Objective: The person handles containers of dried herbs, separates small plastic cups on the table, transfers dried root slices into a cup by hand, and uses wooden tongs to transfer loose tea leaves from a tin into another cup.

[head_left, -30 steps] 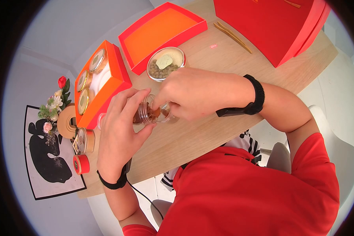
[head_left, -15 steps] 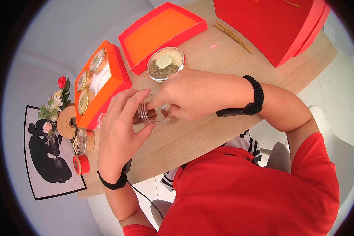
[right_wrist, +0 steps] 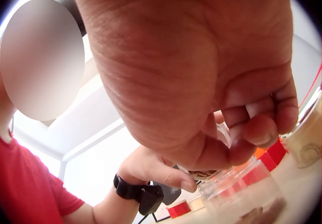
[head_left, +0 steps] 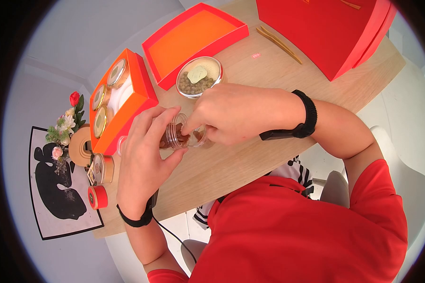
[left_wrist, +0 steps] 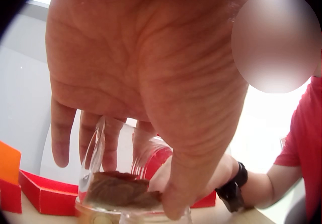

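In the head view my left hand (head_left: 144, 146) grips a clear jar (head_left: 175, 137), tipped on its side with its threaded mouth to the right. Brown dried pieces (left_wrist: 121, 191) lie along the jar's lower wall in the left wrist view. My right hand (head_left: 236, 113) has its index finger at the jar's mouth, its other fingers bent. Whether it pinches a piece I cannot tell. Below the mouth stands a second clear container (right_wrist: 241, 186), with a few brown pieces (right_wrist: 256, 214) showing through its wall.
A round tub of greenish-brown beads (head_left: 191, 88) stands just beyond my hands. Behind are an orange-lined tray (head_left: 189, 40), a box (head_left: 141, 89) of gold-lidded jars, wooden tongs (head_left: 279, 45) and a large red bag (head_left: 316, 33). Small tins (head_left: 97, 196) and flowers (head_left: 63, 125) are at left.
My right index finger has shifted slightly in and out at the jar's mouth. An orange-brown piece seen beside it earlier no longer shows there. The left hand and jar stay put.
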